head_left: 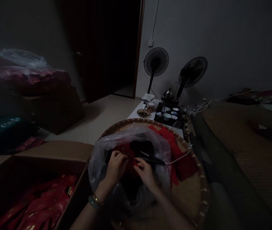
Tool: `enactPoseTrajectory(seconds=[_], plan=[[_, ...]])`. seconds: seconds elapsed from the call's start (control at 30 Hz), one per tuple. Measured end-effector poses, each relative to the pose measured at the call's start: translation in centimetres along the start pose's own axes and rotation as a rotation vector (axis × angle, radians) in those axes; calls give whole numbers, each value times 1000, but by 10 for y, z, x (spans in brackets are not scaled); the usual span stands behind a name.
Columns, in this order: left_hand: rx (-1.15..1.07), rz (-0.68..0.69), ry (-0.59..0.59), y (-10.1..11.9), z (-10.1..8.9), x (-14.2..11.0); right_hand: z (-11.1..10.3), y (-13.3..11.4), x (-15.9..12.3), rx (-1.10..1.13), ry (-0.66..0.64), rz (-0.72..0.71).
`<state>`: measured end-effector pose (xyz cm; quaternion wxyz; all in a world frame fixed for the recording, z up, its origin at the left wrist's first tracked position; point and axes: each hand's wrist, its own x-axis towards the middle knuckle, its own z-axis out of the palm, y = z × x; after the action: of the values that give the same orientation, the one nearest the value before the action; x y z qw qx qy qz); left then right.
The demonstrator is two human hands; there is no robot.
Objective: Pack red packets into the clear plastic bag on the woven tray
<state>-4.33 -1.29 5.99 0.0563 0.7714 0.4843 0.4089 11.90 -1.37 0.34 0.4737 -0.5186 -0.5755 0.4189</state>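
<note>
My left hand (pixel 117 166), with a gold and a green bangle at its wrist, has its fingers curled in a pinch on a red piece (pixel 130 164) that looks like cloth. From the other side, my right hand (pixel 144 171) pinches the same red piece between thumb and fingers. Both hands are over the mouth of a clear plastic bag (pixel 100 150), whose dark inside I cannot make out. Just beyond my right hand lies a black-handled tool (pixel 158 160) with a thin metal end and a white cord (pixel 180 157). The bag rests in a round woven tray (pixel 186 195).
Red cloth pieces (pixel 180 156) lie on the tray's right side. At the left stands an open cardboard box (pixel 54 153) with several red packets (pixel 47 198). Beyond are small bowls (pixel 167 116) on a low table and two fans (pixel 156 62). A woven mat (pixel 241 137) is at right.
</note>
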Motion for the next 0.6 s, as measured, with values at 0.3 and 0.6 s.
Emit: enactPoseTrajectory(seconds=[0.3, 0.6], plan=[[-229, -64, -414, -5, 0, -6, -8, -23, -6, -288, -104, -349], [-303, 14, -481, -4, -8, -4, -8, -27, -7, -331, -293, -171]])
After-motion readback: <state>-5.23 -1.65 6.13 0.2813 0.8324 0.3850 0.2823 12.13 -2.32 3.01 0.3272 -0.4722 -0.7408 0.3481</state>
